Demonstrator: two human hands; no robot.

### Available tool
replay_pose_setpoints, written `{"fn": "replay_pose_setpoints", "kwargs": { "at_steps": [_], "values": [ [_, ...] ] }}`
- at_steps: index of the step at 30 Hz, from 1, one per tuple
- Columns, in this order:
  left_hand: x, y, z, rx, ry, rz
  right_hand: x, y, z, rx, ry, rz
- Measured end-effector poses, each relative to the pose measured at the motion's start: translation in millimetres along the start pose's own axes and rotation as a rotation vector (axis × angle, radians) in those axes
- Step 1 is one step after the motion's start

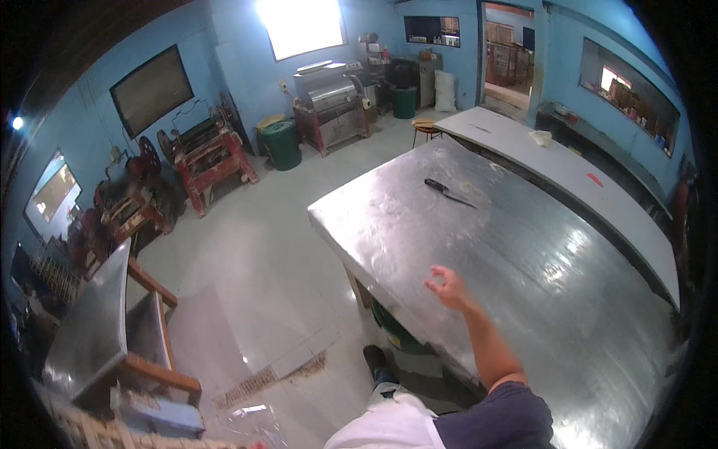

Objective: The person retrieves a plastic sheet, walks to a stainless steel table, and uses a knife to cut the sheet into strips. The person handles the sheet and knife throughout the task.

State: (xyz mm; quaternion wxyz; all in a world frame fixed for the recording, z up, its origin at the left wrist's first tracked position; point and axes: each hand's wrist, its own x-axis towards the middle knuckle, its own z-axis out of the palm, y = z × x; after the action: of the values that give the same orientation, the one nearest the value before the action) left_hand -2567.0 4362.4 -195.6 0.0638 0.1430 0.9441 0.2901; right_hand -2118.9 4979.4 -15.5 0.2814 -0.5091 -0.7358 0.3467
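Note:
My right hand [447,287] is over the near left part of a metal-topped table [538,292], its fingers curled a little apart and nothing between them. Whether the fingertips touch the metal I cannot tell. Farther along the tabletop lies a black-handled knife [440,186], its blade pointing towards the right. Pale smears, perhaps flour, mark the surface around it. My left hand is out of view.
Beyond the metal table stands a long white-topped counter [561,163] bearing a pale bowl-like object [540,138] and a red scraper-like piece [594,179]. A green bin [392,325] sits under the table edge. Red-framed machines [216,163] line the wall, and a metal-topped bench [92,320] stands left.

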Motion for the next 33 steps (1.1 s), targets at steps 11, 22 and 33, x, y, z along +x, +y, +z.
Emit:
{"fn": "replay_pose_setpoints", "kwargs": {
  "at_steps": [11, 22, 33],
  "values": [
    [146, 238, 94, 0.237, -0.360, -0.291, 466, 103, -26, -0.284, 0.285, 0.589],
    [165, 204, 56, 0.319, -0.424, -0.551, 523, 118, 8, -0.638, 0.132, 0.636],
    [355, 125, 36, 0.379, -0.325, -0.541, 506, 56, 171, -0.587, 0.530, 0.464]
  ]
}}
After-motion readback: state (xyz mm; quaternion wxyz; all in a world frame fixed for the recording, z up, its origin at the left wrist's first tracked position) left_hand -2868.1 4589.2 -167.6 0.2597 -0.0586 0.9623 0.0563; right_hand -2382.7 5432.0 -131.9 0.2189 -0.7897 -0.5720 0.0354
